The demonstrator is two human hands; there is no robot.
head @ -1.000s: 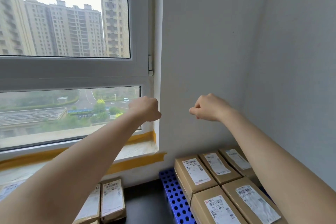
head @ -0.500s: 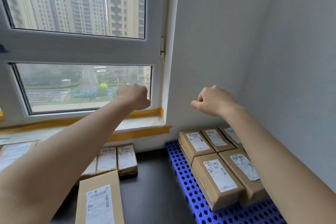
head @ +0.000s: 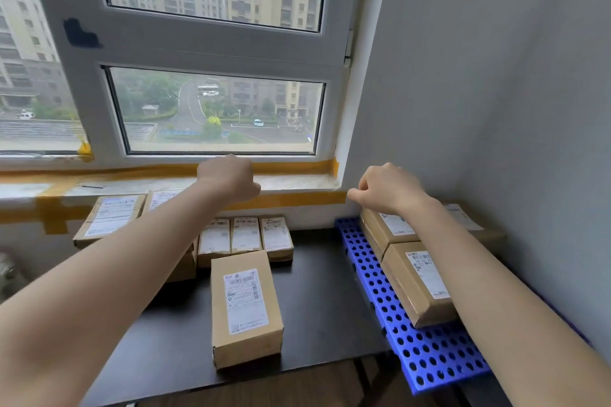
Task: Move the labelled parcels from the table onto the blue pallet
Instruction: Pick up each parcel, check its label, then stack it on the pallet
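Note:
Several brown cardboard parcels with white labels lie on the black table (head: 317,294). The nearest parcel (head: 246,307) lies lengthwise at the middle; three small parcels (head: 246,235) sit side by side behind it, and a larger one (head: 110,220) is at the back left. The blue perforated pallet (head: 406,340) lies on the right with parcels (head: 420,281) on it. My left hand (head: 228,177) is raised above the back row, fingers curled, holding nothing. My right hand (head: 386,188) hovers over the pallet's far end, fingers curled, holding nothing.
A window sill (head: 291,182) edged with yellow tape runs behind the table. A grey wall (head: 512,109) stands close on the right of the pallet. The table's front edge is near, with the floor below.
The view has tilted down, bringing the table and its parcels into sight. Both arms have lowered with it, and both hands stay curled and hold nothing.

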